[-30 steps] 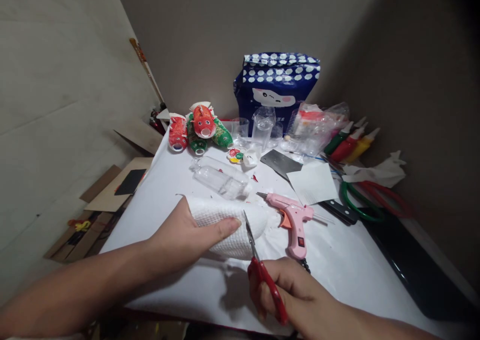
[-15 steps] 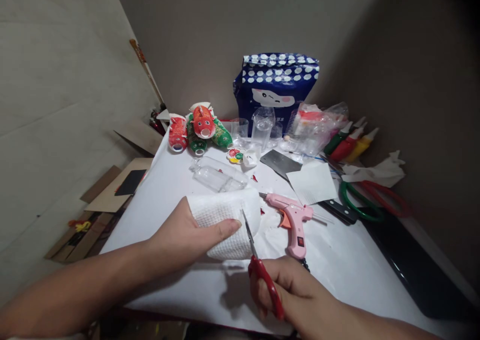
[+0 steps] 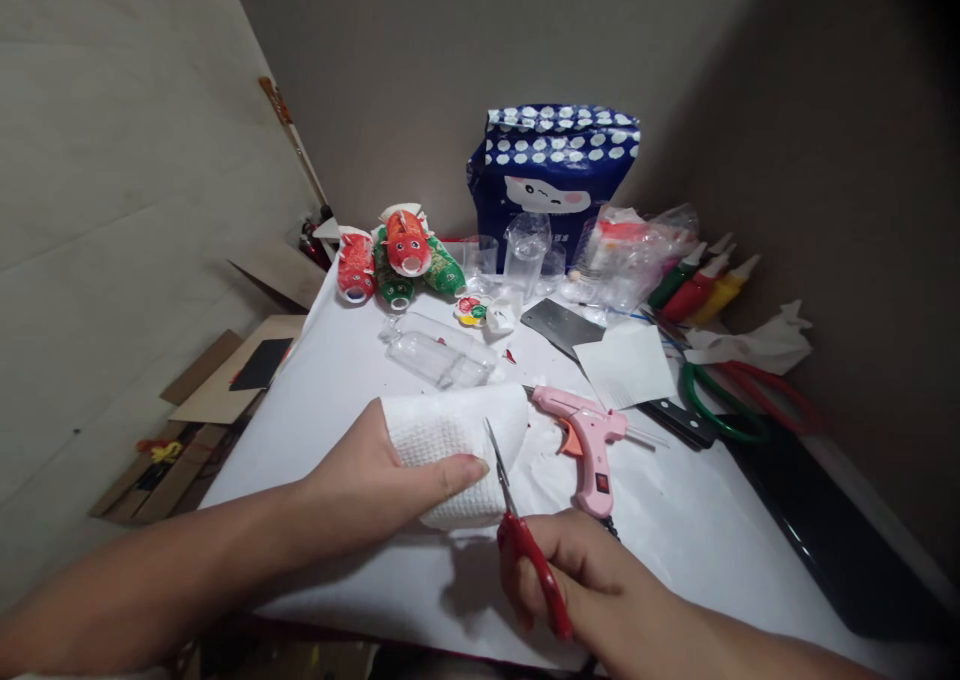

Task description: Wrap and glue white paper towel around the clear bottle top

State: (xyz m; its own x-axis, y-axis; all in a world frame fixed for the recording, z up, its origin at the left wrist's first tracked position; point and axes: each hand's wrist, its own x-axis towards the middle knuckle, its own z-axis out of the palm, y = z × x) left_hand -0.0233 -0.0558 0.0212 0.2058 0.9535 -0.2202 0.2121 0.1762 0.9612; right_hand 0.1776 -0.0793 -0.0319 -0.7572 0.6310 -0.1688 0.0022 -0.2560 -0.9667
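Note:
A white textured cloth point(image 3: 442, 430) is pinched in my left hand point(image 3: 390, 470), thumb on top and the other fingers hidden beneath. My right hand point(image 3: 562, 570) grips red-handled scissors point(image 3: 536, 575) by the loops. Their blades point away from me and lie against the cloth's right part, just right of my left thumb. Right of the cloth, a pink glue gun point(image 3: 589, 435) lies on the white-covered table point(image 3: 322, 390). Behind the cloth is a clear plastic bottle point(image 3: 435, 350) on its side.
Red and green fish-like figures point(image 3: 405, 245) sit at the back left. A blue bag point(image 3: 555, 180) stands at the back beside clear cups and plastic bags. Green-and-red-handled scissors point(image 3: 724, 405), paint bottles point(image 3: 697, 285) and a black tray point(image 3: 817, 530) are on the right.
My left hand and the cloth have shifted slightly right and toward me. The scissors stay nearly in place against the cloth.

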